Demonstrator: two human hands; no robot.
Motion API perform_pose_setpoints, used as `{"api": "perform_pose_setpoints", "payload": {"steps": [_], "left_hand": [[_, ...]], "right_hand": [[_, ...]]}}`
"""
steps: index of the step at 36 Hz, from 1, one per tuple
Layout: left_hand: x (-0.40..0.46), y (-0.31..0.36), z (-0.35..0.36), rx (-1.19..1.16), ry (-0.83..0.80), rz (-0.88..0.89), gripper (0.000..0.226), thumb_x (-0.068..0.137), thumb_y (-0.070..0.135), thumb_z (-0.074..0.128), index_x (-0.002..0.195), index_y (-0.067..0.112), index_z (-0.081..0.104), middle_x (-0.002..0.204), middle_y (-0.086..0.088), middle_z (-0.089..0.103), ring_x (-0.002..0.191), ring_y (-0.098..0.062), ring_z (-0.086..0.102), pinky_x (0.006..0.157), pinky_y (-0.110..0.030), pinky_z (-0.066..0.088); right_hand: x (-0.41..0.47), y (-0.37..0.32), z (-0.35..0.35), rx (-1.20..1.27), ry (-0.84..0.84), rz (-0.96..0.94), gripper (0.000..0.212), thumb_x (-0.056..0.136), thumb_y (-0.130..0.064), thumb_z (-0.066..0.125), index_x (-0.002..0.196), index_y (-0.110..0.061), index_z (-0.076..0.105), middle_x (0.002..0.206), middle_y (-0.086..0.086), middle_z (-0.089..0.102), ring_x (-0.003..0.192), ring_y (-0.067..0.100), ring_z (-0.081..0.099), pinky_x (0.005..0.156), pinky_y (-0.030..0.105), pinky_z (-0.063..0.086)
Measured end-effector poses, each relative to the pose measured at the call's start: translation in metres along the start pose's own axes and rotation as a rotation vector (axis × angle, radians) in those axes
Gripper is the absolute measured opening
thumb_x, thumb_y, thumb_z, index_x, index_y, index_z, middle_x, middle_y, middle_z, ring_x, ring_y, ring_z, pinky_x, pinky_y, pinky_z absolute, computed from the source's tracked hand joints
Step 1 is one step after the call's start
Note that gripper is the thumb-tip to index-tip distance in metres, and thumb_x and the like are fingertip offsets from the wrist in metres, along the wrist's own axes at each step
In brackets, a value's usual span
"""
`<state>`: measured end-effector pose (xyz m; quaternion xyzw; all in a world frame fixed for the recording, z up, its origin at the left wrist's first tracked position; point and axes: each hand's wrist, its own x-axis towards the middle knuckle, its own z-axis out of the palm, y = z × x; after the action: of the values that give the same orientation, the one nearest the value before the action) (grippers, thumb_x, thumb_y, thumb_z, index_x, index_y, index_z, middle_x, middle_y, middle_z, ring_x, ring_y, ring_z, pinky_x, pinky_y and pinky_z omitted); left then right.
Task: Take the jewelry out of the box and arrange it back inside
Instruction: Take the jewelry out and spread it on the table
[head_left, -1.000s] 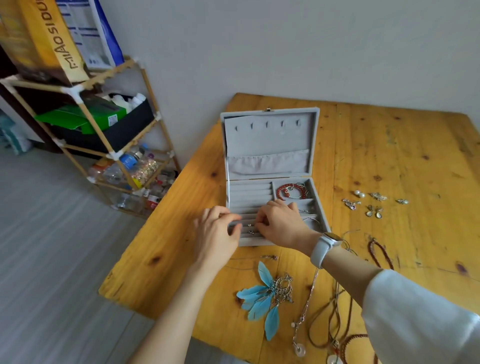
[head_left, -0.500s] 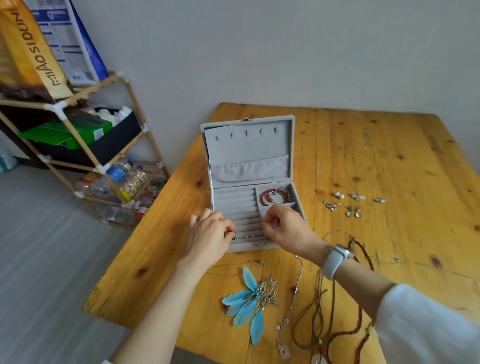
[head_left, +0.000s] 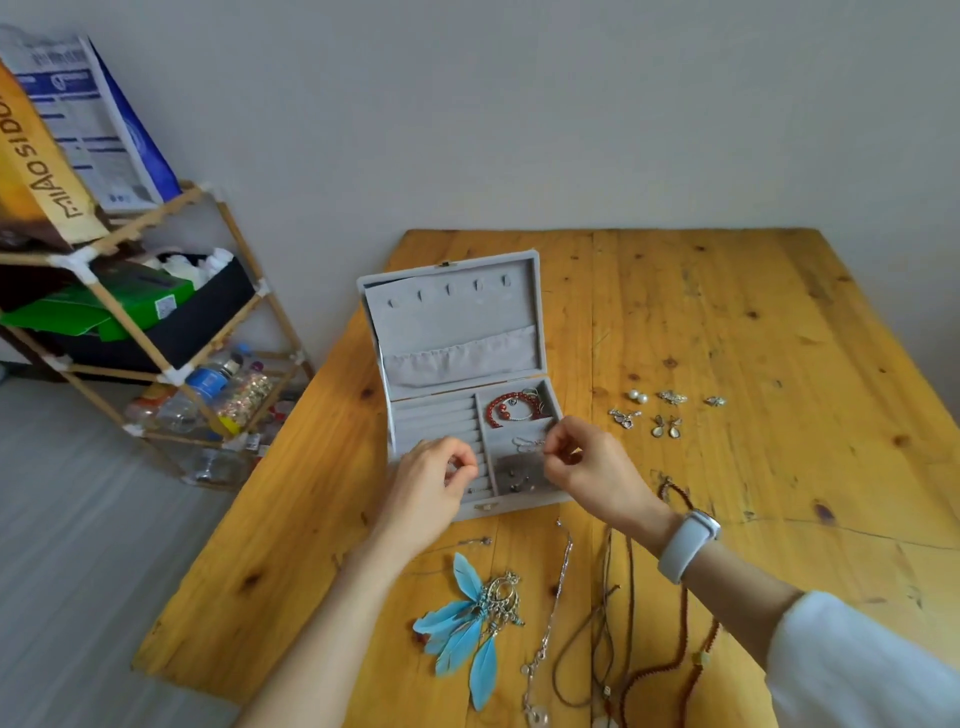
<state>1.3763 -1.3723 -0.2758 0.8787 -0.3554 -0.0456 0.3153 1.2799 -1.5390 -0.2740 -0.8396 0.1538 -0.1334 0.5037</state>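
While open, grey velvet box (head_left: 457, 322).

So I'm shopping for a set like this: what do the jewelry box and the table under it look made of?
The jewelry box looks covered in grey velvet or flocked fabric: matte and soft-edged, with a small metal clasp; what lies beneath can't be told. The table looks like pine planks with a light sheen: knots, grain and board seams show.
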Motion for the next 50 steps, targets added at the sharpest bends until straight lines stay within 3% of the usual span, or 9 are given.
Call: {"api": "perform_pose_setpoints", "payload": {"steps": [9, 13, 19, 23, 28, 32, 41, 46, 50], "left_hand": [[0.029, 0.065, 0.057, -0.138, 0.010, 0.064, 0.006, 0.085, 0.015, 0.064, 0.089, 0.014, 0.069, 0.082, 0.008, 0.060, 0.076, -0.006, 0.054, 0.071, -0.013, 0.041], [0.052, 0.101, 0.087, -0.147, -0.021, 0.109, 0.009, 0.086, 0.015, 0.062, 0.091, 0.013, 0.069, 0.086, 0.004, 0.066, 0.079, -0.008, 0.055, 0.072, -0.017, 0.039], [0.080, 0.132, 0.134, -0.115, -0.120, 0.148, 0.013, 0.090, 0.018, 0.058, 0.096, 0.016, 0.068, 0.101, -0.001, 0.067, 0.096, -0.017, 0.057, 0.086, -0.032, 0.045], [0.096, 0.147, 0.162, -0.062, -0.125, 0.197, 0.014, 0.088, 0.014, 0.060, 0.094, 0.008, 0.070, 0.097, -0.008, 0.064, 0.098, -0.022, 0.052, 0.091, -0.026, 0.034], [0.106, 0.151, 0.179, 0.095, 0.010, 0.187, 0.014, 0.085, 0.024, 0.064, 0.094, 0.020, 0.073, 0.101, 0.000, 0.057, 0.103, -0.019, 0.045, 0.089, -0.031, 0.028], [0.111, 0.154, 0.184, 0.169, 0.011, 0.172, 0.018, 0.086, 0.032, 0.061, 0.100, 0.027, 0.072, 0.105, 0.004, 0.055, 0.105, -0.016, 0.041, 0.085, -0.030, 0.022], [0.111, 0.146, 0.184, 0.094, 0.032, 0.153, 0.022, 0.084, 0.032, 0.064, 0.105, 0.029, 0.070, 0.101, 0.005, 0.057, 0.103, -0.016, 0.042, 0.085, -0.029, 0.022], [0.102, 0.139, 0.168, 0.021, 0.074, 0.138, 0.029, 0.083, 0.027, 0.066, 0.112, 0.030, 0.066, 0.102, 0.008, 0.057, 0.102, -0.015, 0.043, 0.083, -0.029, 0.021], [0.078, 0.125, 0.144, -0.038, 0.185, 0.144, 0.023, 0.079, 0.025, 0.067, 0.101, 0.028, 0.071, 0.097, 0.008, 0.060, 0.097, -0.016, 0.049, 0.081, -0.035, 0.031]], "right_hand": [[-0.016, 0.055, -0.071, -0.103, 0.277, 0.091, 0.010, 0.084, -0.006, 0.062, 0.081, -0.016, 0.062, 0.075, -0.007, 0.062, 0.070, 0.002, 0.056, 0.063, 0.007, 0.041], [-0.020, 0.084, -0.106, -0.189, 0.323, 0.174, 0.005, 0.085, -0.008, 0.061, 0.087, -0.012, 0.063, 0.082, -0.001, 0.064, 0.078, 0.015, 0.060, 0.073, 0.023, 0.048], [-0.018, 0.110, -0.130, -0.264, 0.345, 0.232, 0.007, 0.088, -0.009, 0.057, 0.092, -0.011, 0.063, 0.086, -0.002, 0.061, 0.087, 0.018, 0.059, 0.078, 0.024, 0.045], [-0.009, 0.125, -0.137, -0.359, 0.382, 0.207, 0.007, 0.085, -0.009, 0.061, 0.089, -0.009, 0.066, 0.091, 0.005, 0.061, 0.091, 0.022, 0.054, 0.074, 0.019, 0.030], [0.002, 0.134, -0.141, -0.472, 0.440, 0.191, 0.005, 0.081, -0.017, 0.067, 0.084, -0.016, 0.071, 0.083, -0.004, 0.046, 0.089, 0.025, 0.048, 0.077, 0.036, 0.037], [0.007, 0.135, -0.140, -0.519, 0.432, 0.233, 0.011, 0.084, -0.026, 0.063, 0.089, -0.022, 0.071, 0.086, -0.006, 0.046, 0.094, 0.021, 0.045, 0.077, 0.033, 0.028], [0.007, 0.134, -0.139, -0.451, 0.449, 0.192, 0.018, 0.089, -0.026, 0.058, 0.102, -0.025, 0.070, 0.087, -0.008, 0.049, 0.086, 0.011, 0.037, 0.073, 0.031, 0.019], [0.000, 0.121, -0.136, -0.331, 0.452, 0.138, 0.021, 0.090, -0.019, 0.055, 0.107, -0.022, 0.067, 0.082, -0.009, 0.048, 0.086, 0.013, 0.042, 0.081, 0.034, 0.032], [-0.004, 0.097, -0.119, -0.263, 0.455, 0.064, 0.018, 0.089, -0.015, 0.056, 0.103, -0.020, 0.067, 0.085, -0.003, 0.054, 0.085, 0.014, 0.047, 0.080, 0.033, 0.040]]}}
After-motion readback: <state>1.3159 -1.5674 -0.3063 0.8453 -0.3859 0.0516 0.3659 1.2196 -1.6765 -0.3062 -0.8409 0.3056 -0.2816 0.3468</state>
